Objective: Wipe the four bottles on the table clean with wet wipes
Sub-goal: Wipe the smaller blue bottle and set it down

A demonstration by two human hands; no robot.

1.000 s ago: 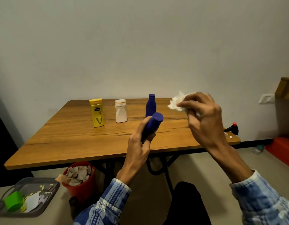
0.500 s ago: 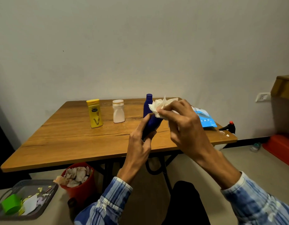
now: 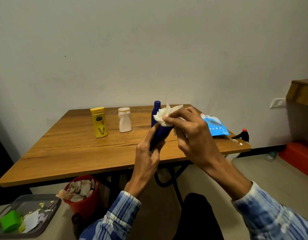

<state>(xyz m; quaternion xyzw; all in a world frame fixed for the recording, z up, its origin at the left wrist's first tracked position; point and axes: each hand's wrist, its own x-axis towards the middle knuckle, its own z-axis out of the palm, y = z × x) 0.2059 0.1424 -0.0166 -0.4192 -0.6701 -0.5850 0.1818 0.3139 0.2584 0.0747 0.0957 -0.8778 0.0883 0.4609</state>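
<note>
My left hand (image 3: 146,156) grips a dark blue bottle (image 3: 161,135) by its lower body, tilted up above the wooden table (image 3: 77,153). My right hand (image 3: 189,134) presses a crumpled white wet wipe (image 3: 164,115) over the bottle's top, hiding its cap. A second dark blue bottle (image 3: 156,110) stands upright just behind the wipe. A white bottle (image 3: 125,122) and a yellow bottle (image 3: 99,122) stand upright further left on the table.
A blue wet-wipe pack (image 3: 215,126) lies on the table's right side, with a black spray nozzle with a red tip (image 3: 242,135) near the right corner. Under the table stands a red bin (image 3: 84,198) full of used wipes; a grey tray (image 3: 26,215) lies at bottom left.
My right hand has carried the wipe leftward from the table's right side onto the top of the held bottle. The wipe pack behind it is now uncovered.
</note>
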